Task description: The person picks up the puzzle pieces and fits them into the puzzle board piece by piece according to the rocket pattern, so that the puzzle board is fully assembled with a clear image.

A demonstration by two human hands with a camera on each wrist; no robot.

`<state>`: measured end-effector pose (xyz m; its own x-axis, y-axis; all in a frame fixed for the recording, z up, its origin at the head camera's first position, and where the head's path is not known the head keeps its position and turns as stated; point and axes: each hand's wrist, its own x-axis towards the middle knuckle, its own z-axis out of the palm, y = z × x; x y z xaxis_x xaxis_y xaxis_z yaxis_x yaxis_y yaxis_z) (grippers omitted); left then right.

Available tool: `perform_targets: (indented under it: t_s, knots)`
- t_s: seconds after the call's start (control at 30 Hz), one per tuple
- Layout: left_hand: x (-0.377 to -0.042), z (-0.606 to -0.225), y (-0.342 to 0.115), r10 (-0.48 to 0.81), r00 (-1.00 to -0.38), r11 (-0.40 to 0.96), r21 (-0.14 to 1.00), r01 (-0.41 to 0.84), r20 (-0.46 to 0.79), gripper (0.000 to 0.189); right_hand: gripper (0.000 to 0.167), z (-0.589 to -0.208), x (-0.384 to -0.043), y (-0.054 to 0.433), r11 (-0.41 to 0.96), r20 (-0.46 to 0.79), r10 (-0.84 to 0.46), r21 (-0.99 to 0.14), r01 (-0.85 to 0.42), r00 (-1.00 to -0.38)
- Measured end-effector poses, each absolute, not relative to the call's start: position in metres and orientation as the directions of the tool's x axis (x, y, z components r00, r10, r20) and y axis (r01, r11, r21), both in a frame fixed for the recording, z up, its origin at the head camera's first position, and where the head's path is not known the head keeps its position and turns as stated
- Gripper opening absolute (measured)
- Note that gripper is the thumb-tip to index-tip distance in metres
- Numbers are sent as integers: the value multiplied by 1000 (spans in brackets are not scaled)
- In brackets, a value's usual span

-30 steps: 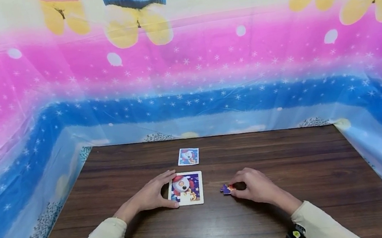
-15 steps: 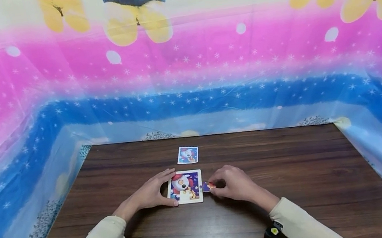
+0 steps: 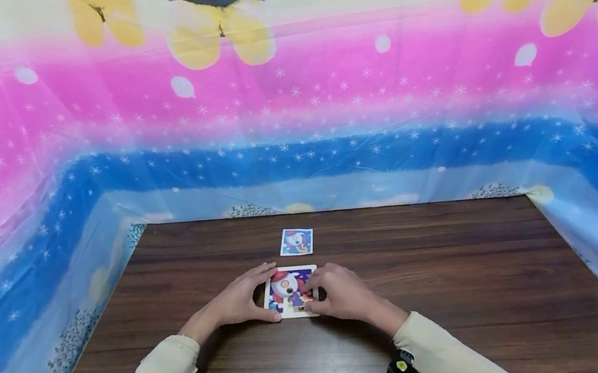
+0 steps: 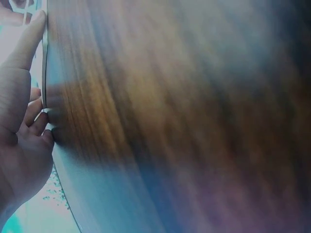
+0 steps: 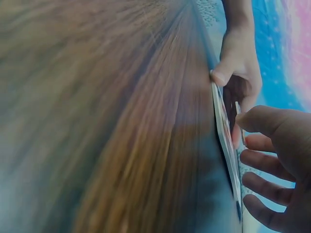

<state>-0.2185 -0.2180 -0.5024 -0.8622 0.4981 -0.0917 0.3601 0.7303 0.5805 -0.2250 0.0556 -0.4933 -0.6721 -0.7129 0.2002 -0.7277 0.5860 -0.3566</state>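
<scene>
In the head view a square jigsaw tray (image 3: 298, 267) with a white border lies on the table, showing a red-hatted white cartoon character on purple. My left hand (image 3: 234, 300) holds its left side, thumb at the near corner and fingertips at the far one. Over the tray's lower right part, my right hand (image 3: 343, 294) pinches a purple jigsaw piece (image 3: 299, 300) between thumb and index finger. From the right wrist, the piece (image 5: 238, 108) appears edge-on, raised just off the tray (image 5: 222, 121), with the other fingers spread. A pale unfilled patch shows beside the piece.
Behind the tray lies a small printed card (image 3: 297, 241) with a similar picture. The dark wood table (image 3: 427, 258) extends widely to both sides. A patterned cloth (image 3: 330, 163) hangs around its back and sides.
My right hand has moved left with the jigsaw piece, from the bare table to over the tray. The left hand keeps its hold on the tray's left side.
</scene>
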Motion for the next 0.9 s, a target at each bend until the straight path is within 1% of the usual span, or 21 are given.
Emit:
perform_targets:
  t_s: [0.47,0.9]
  knots:
    - [-217,-503,-218,499,-862,717,601,353,-89,103,20,-498,-227,34,594,178,-732,-306,-744,-658]
    - [-218,-503,-218,496,-864,723,595,352,-92,102,24,-498,-227,32,617,145,-722,-310,-724,-677]
